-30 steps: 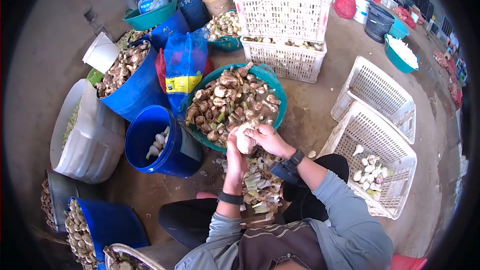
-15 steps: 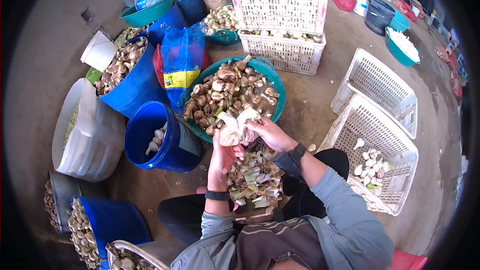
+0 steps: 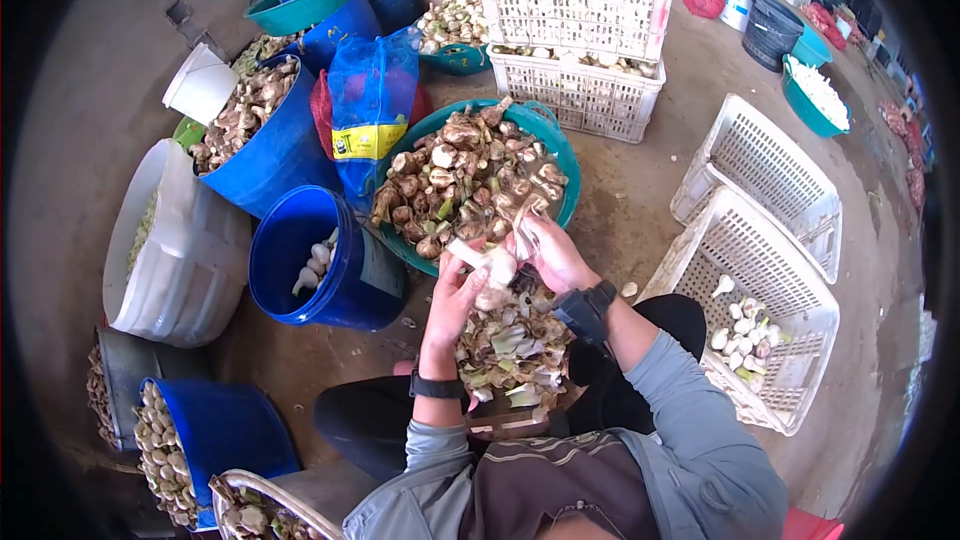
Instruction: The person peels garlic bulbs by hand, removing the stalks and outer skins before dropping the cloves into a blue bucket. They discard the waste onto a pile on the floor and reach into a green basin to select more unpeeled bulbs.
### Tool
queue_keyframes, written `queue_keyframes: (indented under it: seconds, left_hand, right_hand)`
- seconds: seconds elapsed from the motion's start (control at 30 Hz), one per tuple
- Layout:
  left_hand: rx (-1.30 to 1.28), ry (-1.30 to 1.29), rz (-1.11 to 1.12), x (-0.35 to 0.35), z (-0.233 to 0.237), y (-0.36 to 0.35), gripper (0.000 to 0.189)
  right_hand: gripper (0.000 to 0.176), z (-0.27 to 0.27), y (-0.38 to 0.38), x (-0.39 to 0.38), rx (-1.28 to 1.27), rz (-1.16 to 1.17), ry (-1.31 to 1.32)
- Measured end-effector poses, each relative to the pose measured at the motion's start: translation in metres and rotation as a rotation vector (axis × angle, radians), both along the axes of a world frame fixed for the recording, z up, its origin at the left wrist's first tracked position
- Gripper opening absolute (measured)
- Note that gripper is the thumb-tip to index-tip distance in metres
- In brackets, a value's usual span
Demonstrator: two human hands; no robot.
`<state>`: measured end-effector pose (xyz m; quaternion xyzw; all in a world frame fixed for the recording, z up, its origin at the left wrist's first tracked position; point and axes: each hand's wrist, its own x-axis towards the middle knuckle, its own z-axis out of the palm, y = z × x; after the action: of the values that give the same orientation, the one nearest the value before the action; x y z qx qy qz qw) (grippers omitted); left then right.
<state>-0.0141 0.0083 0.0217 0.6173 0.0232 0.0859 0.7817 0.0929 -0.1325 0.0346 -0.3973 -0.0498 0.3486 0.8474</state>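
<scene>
A garlic bulb (image 3: pixel 500 267) with a pale, whitish surface and a thick stem stub is in my left hand (image 3: pixel 453 308), its fingers closed round it. Just to the right, my right hand (image 3: pixel 556 258) pinches a strip of brownish garlic skin (image 3: pixel 527 223) that stands up from its fingers, close beside the bulb. Behind both hands is a teal basin (image 3: pixel 572 202) heaped with dirty, unpeeled garlic bulbs (image 3: pixel 455 170). Below them, between my legs, lies a pile of loose garlic skins (image 3: pixel 515 345).
A blue bucket (image 3: pixel 275 285) at the left holds white bulbs. At the right, a white crate (image 3: pixel 815 380) contains several cleaned bulbs, with another crate (image 3: pixel 815 175) behind it. Stacked crates (image 3: pixel 575 5) stand at the back. A blue barrel (image 3: pixel 265 165) of garlic leans at the left.
Outer skin has come away from the bulb, now in my right hand. The bulb sits lower in my left hand, its stem pointing up-left. The view has shifted slightly.
</scene>
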Motion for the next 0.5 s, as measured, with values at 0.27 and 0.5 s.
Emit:
queue_keyframes:
  seconds: [0.27, 0.5]
  left_hand:
    - [-0.358, 0.081, 0.387, 0.002, 0.001, -0.019, 0.026]
    - [-1.037, -0.025, 0.335, -0.003, 0.009, 0.011, 0.035]
  right_hand:
    - [0.022, 0.016, 0.001, -0.015, 0.043, 0.154, -0.244]
    - [0.021, 0.044, -0.033, 0.012, 0.395, 0.101, -0.142]
